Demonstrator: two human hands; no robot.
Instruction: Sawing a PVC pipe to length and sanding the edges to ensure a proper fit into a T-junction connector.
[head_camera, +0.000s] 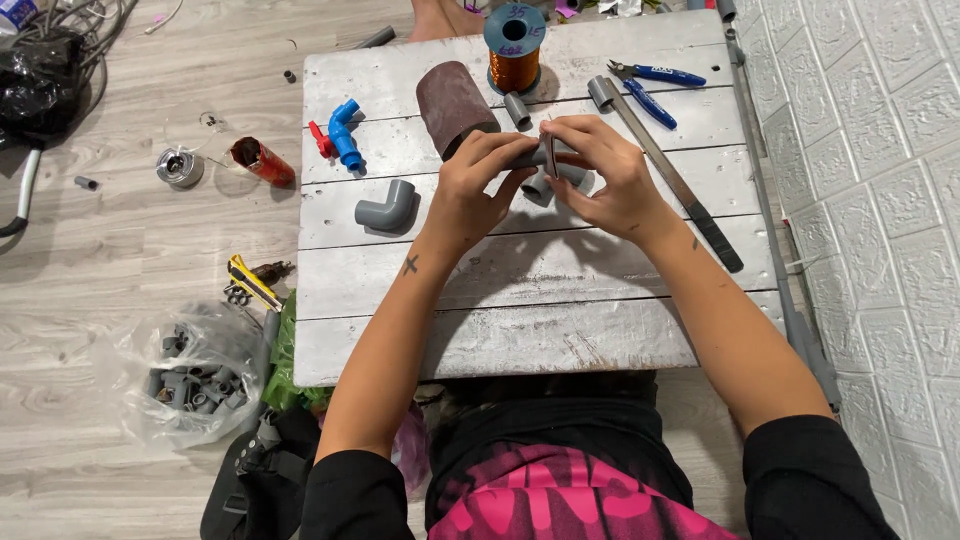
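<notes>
Your left hand (478, 185) and right hand (603, 175) meet over the middle of the white plank table (520, 330), both closed around a grey pipe fitting (545, 180). The fitting sits between your two sets of fingertips, its lower end showing just below them, lifted a little off the boards. A thin strip stands up between your thumbs; what it is cannot be told. Just behind your left hand lies a brown roll of sandpaper (455, 105), and to its left a grey elbow (388, 208) and a blue tap (340, 133). Beyond your hands are a spool of copper wire (515, 50), blue pliers (650, 85) and a long flat file (680, 190).
</notes>
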